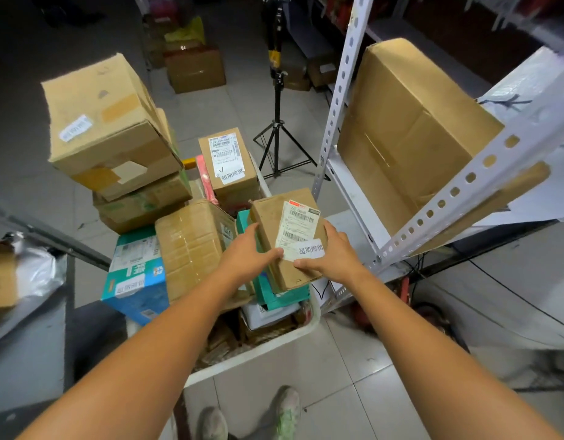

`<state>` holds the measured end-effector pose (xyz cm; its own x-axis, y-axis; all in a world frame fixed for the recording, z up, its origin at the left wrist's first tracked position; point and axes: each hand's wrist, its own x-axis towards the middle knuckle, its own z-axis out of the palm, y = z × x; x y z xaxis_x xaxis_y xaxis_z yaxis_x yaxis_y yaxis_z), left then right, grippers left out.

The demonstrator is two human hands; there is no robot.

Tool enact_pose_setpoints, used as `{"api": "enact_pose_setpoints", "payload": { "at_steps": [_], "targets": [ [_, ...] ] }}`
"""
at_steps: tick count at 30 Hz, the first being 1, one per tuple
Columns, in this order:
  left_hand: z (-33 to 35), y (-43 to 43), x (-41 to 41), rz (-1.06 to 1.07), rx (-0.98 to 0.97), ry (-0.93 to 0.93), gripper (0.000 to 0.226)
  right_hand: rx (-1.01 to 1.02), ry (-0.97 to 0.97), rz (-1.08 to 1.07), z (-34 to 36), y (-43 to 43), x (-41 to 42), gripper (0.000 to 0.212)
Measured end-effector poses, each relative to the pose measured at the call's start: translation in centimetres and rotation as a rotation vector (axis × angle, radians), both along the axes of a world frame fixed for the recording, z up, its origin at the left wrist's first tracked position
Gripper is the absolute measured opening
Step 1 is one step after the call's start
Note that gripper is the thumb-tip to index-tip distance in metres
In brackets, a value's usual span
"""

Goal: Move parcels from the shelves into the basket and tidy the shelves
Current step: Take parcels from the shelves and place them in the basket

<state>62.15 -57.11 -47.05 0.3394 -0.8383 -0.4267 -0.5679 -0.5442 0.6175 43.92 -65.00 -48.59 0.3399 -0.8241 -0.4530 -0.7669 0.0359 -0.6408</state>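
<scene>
- Both hands are holding one small cardboard parcel (287, 236): the left hand (252, 252) is gripping its left side with the thumb lying across the near face, and the right hand (333, 250) is gripping the right side, thumb by the white label.
- The parcel is sitting tilted over the right part of the white basket (274, 347), just above a teal box (274, 296). It may already be resting on that box, but the hands and the parcel are covering the contact.
- It is looking stiff and probably light for its size, and the dry card is offering sure purchase, so a hold on opposite sides is suiting it.
- The basket is filling high, with stacked brown boxes (109, 122) leaning at the far left, so a flat seat is looking scarce.
- A large box (411, 131) is lying on the shelf (353, 198) to the right. Much of that shelf is running out of frame, and the label print is too small to read.
</scene>
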Motion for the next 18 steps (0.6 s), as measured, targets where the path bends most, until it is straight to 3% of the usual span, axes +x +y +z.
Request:
{"api": "enact_pose_setpoints", "payload": {
  "at_steps": [8, 18],
  "targets": [
    [0.1, 0.7, 0.7, 0.276, -0.002, 0.312, 0.089, 0.019, -0.098, 0.016, 0.1, -0.1, 0.5, 0.079],
    [0.3, 1.2, 1.6, 0.305, -0.036, 0.262, 0.091, 0.023, -0.142, 0.029, 0.6, 0.5, 1.4, 0.08]
  ]
}}
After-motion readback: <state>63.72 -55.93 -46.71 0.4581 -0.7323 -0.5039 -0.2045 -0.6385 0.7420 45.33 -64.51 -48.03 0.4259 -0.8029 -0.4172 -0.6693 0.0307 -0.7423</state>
